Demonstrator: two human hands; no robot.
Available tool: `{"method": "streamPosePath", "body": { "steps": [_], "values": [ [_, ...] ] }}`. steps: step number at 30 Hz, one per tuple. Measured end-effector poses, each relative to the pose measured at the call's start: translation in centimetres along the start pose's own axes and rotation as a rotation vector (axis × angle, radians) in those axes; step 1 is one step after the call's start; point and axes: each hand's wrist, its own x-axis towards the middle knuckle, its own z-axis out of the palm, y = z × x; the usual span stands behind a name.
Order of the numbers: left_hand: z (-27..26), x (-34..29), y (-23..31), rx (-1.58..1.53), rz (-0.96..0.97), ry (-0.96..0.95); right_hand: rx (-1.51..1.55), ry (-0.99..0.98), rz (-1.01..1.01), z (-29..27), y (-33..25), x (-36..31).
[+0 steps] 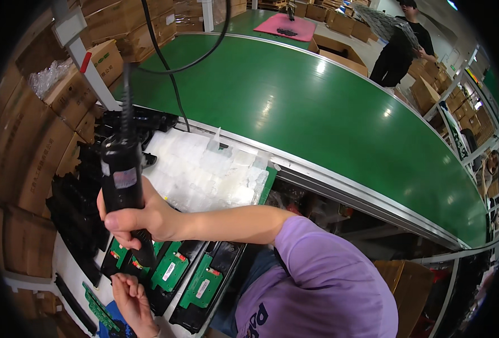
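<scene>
My right hand point(142, 217) is wrapped round a black electric screwdriver point(121, 172), held upright with its lower end down over a row of black plastic housings. Its coiled cord runs upward. Green circuit boards point(169, 272) lie in the housings point(194, 319), each with a small red-and-white part and a white label. Just beside the row's near end is my left hand point(130, 298), its fingers curled and pinched together. Whatever they may hold is hidden. The screwdriver's tip is out of sight among the housings, so contact cannot be told.
White translucent sheets or bags point(210, 169) cover the bench behind the boards. Black plastic parts point(75, 208) pile up at left. Loose green boards point(98, 310) lie near a blue item. A green conveyor point(294, 112) runs beyond. Cartons point(35, 146) stand left; a person point(399, 50) carries a grey sheet.
</scene>
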Motion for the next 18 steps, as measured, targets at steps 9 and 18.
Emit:
{"method": "streamPosePath", "body": {
  "steps": [9, 18],
  "values": [
    [1.0, -0.8, -2.4, 0.141, 0.000, 0.019, 0.016, 0.086, -0.093, -0.3, 0.3, 0.0],
    [0.8, -1.0, -2.7, 0.258, 0.059, 0.089, 0.006, 0.076, -0.080, 0.1, 1.0, -0.2]
  ]
}}
